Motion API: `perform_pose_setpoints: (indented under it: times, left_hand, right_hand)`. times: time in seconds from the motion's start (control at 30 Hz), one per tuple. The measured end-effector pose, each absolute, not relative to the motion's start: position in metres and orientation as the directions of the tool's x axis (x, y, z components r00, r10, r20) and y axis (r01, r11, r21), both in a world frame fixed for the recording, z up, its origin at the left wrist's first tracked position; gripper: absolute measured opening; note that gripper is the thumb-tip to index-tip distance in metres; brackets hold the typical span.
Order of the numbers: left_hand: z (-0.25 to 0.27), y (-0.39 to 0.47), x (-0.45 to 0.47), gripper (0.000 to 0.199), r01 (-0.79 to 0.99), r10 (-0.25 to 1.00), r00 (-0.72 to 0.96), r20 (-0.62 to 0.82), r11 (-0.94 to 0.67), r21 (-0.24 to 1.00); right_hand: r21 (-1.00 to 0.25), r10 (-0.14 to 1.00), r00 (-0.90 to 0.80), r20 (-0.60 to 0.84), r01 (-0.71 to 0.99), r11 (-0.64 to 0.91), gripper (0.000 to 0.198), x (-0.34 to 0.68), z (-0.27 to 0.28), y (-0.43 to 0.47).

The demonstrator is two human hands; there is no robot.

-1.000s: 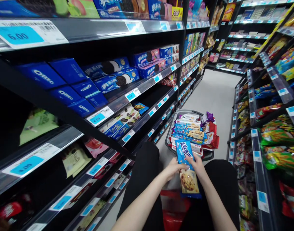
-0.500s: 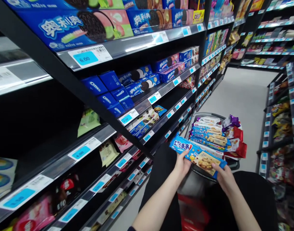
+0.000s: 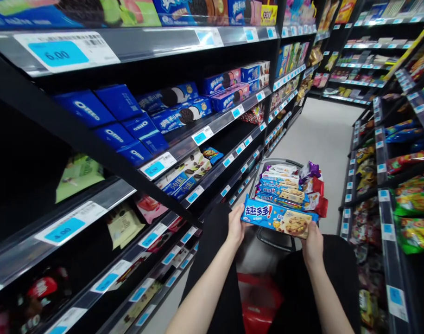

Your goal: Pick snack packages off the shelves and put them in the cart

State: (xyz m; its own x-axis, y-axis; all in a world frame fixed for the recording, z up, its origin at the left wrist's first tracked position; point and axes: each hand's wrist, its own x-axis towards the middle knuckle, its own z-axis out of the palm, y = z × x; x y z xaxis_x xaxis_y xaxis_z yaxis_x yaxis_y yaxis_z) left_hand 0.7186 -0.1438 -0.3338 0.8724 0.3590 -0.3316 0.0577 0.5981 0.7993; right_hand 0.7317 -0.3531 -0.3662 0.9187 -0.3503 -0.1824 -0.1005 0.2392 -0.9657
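A long blue cookie packet, printed with a chocolate-chip cookie at its right, is held level between both hands. My left hand is closed on its left end, and my right hand grips the lower right corner. Just beyond it stands a shopping basket with a dark rim. Inside lie several blue cookie packets, white ones behind them, and red packets with a purple one along the right side. The held packet hides the near part of the basket.
Shelves on the left carry blue Oreo boxes, cookie cartons and bagged snacks, with price tags along their edges. A right-hand rack holds green snack bags. Pale floor runs down the aisle. A red object lies between my legs.
The cookie packet has turned from slanted to nearly level. My left hand has moved from its lower edge to its left end. The view has shifted right.
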Motion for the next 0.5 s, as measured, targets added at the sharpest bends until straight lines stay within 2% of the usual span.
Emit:
perform_pose_setpoints:
  times: [0.07, 0.17, 0.23, 0.3, 0.4, 0.5]
  left_hand:
    - [-0.340, -0.141, 0.722, 0.043, 0.087, 0.403, 0.865, -0.297, 0.463, 0.882]
    - [-0.345, -0.136, 0.725, 0.042, 0.034, 0.488, 0.865, -0.116, 0.173, 0.984]
    - [-0.343, -0.134, 0.724, 0.037, 0.011, 0.478, 0.879, -0.003, -0.014, 1.000]
    - [-0.338, -0.134, 0.722, 0.036, 0.024, 0.453, 0.890, 0.049, -0.152, 0.988]
    - [-0.332, -0.134, 0.719, 0.038, 0.055, 0.479, 0.874, 0.080, -0.260, 0.964]
    - [-0.332, -0.135, 0.719, 0.038, 0.087, 0.507, 0.859, 0.070, -0.278, 0.956]
  right_hand:
    - [-0.955, -0.384, 0.897, -0.220, -0.118, 0.273, 0.066, 0.734, -0.366, -0.356]
    - [-0.980, -0.412, 0.896, -0.167, -0.104, 0.171, 0.063, 0.737, -0.369, -0.364]
    - [-0.990, -0.417, 0.900, -0.127, -0.087, 0.115, 0.062, 0.737, -0.371, -0.369]
    - [-0.991, -0.420, 0.899, -0.119, -0.082, 0.105, 0.062, 0.737, -0.371, -0.371]
    - [-0.988, -0.414, 0.899, -0.145, -0.105, 0.116, 0.062, 0.738, -0.371, -0.371]
    - [-0.973, -0.386, 0.898, -0.211, -0.155, 0.171, 0.063, 0.740, -0.372, -0.371]
